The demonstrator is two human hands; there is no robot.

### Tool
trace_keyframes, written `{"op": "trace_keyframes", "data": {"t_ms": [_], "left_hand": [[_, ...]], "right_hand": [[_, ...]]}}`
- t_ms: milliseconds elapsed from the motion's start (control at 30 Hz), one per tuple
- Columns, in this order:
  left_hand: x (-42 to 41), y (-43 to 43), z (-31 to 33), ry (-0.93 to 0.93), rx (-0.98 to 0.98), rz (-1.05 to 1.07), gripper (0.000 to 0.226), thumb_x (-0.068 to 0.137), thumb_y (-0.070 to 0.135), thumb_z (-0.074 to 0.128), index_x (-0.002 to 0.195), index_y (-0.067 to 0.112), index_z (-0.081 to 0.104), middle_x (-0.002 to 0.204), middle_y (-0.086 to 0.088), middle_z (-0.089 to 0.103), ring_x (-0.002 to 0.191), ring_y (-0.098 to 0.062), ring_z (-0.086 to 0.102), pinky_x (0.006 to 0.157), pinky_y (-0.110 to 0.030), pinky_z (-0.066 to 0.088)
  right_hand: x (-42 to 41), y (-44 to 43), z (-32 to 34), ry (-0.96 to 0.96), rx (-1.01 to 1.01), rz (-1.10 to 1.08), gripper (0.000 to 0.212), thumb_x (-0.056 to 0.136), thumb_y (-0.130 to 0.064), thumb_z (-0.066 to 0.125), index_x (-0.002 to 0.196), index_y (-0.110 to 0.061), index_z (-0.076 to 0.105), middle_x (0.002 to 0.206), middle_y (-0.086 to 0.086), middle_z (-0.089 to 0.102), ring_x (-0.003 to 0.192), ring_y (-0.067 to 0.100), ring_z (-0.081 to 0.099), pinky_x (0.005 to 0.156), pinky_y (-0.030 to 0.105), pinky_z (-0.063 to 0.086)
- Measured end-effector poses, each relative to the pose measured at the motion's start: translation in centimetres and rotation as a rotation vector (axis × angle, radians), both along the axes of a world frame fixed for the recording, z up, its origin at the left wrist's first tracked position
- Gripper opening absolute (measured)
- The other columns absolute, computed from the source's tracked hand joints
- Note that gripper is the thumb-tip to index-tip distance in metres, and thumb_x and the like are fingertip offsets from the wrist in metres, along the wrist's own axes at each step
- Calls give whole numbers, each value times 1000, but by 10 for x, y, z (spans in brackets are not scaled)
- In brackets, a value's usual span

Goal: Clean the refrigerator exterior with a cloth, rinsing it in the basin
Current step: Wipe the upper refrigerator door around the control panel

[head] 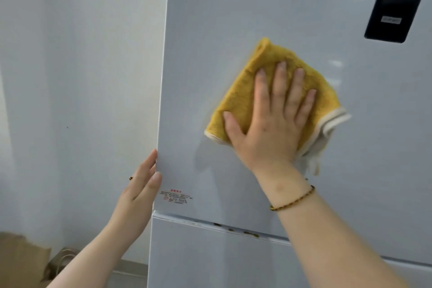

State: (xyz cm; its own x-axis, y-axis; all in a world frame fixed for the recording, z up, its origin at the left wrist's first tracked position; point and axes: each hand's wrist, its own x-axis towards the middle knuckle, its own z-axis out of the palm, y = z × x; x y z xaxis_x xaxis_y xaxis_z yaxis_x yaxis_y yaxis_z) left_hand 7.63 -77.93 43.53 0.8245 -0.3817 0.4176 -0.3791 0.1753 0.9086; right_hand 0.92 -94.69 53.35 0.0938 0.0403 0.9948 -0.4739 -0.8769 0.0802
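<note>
Head view: the right hand (268,124) lies flat with fingers spread, palm pressing the cloth (243,98) against the upper door of the refrigerator (233,7); nothing is pinched. The cloth is a soft, folded yellow pile fabric with a white hem (332,121) trailing loose at the lower right. It appears light and limp, so it should conform to the flat panel and bunch if dragged by 1 corner; hold it under the full palm, over the folded centre. The left hand (140,184) is open, fingers together, braced against the left edge of the door, holding nothing. The door face looks smooth and glossy, likely slippery when wet. Brown spots (247,232) sit along the seam above the lower door. The basin is not in view.
</note>
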Motion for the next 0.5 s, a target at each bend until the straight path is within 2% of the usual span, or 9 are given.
{"op": "trace_keyframes", "data": {"t_ms": [67, 133, 167, 200, 233, 267, 367, 400, 500], "left_hand": [[7, 5, 0, 28, -71, -78, 30, 83, 44, 53, 113, 42, 48, 111, 28, 55, 101, 14, 51, 93, -16, 37], [15, 6, -2, 35, -130, -133, 43, 72, 61, 50, 109, 39, 53, 104, 25, 65, 100, 6, 57, 91, -21, 42], [21, 5, -5, 53, -165, -156, 37, 81, 58, 43, 108, 35, 54, 100, 25, 67, 97, 7, 59, 89, -20, 42], [24, 4, -5, 86, -196, -190, 30, 93, 46, 32, 107, 32, 55, 97, 24, 68, 92, 9, 60, 88, -21, 41], [27, 3, -6, 113, -214, -207, 33, 97, 34, 23, 106, 29, 55, 94, 22, 70, 89, 9, 61, 87, -23, 40], [30, 3, -9, 126, -231, -227, 36, 97, 31, 21, 105, 27, 56, 94, 18, 71, 88, 6, 61, 88, -24, 40], [33, 4, -12, 85, -256, -227, 51, 79, 61, 42, 108, 22, 58, 99, 11, 70, 91, -1, 62, 89, -21, 46], [32, 4, -12, 73, -248, -231, 53, 77, 62, 43, 108, 22, 57, 99, 13, 70, 92, 0, 62, 88, -20, 46], [33, 3, -14, 70, -233, -214, 39, 93, 34, 21, 105, 26, 57, 96, 22, 69, 93, 3, 62, 87, -19, 41]], "right_hand": [[19, 21, -4, 82, -50, 47, 75, 75, -56, 42, 133, -11, 32, 142, 21, 39, 132, 33, 18, 111, 44, -4], [33, 40, -18, 201, -122, 83, 75, 74, -55, 39, 135, -12, 31, 144, 16, 39, 133, 30, 19, 112, 44, -5], [39, 47, -29, 263, -163, 80, 74, 74, -54, 38, 136, -13, 29, 145, 14, 37, 134, 29, 18, 113, 43, -6], [42, 52, -42, 321, -201, 68, 73, 75, -52, 36, 136, -13, 27, 147, 11, 32, 136, 29, 16, 113, 42, -7], [44, 55, -55, 369, -238, 56, 72, 76, -50, 36, 137, -14, 26, 147, 9, 26, 137, 29, 12, 114, 42, -8], [44, 54, -69, 409, -273, 45, 71, 77, -49, 37, 138, -14, 26, 146, 7, 22, 138, 28, 8, 115, 41, -9], [32, 39, -104, 488, -386, 38, 67, 80, -48, 43, 137, -16, 30, 145, 4, 24, 140, 26, 4, 117, 41, -6], [25, 31, -112, 505, -425, 33, 65, 81, -48, 44, 137, -16, 32, 144, 3, 26, 141, 26, 5, 117, 41, -5], [-1, 5, -124, 529, -492, 1, 58, 84, -49, 42, 134, -19, 36, 142, 0, 31, 141, 24, 9, 118, 39, -1]]}}
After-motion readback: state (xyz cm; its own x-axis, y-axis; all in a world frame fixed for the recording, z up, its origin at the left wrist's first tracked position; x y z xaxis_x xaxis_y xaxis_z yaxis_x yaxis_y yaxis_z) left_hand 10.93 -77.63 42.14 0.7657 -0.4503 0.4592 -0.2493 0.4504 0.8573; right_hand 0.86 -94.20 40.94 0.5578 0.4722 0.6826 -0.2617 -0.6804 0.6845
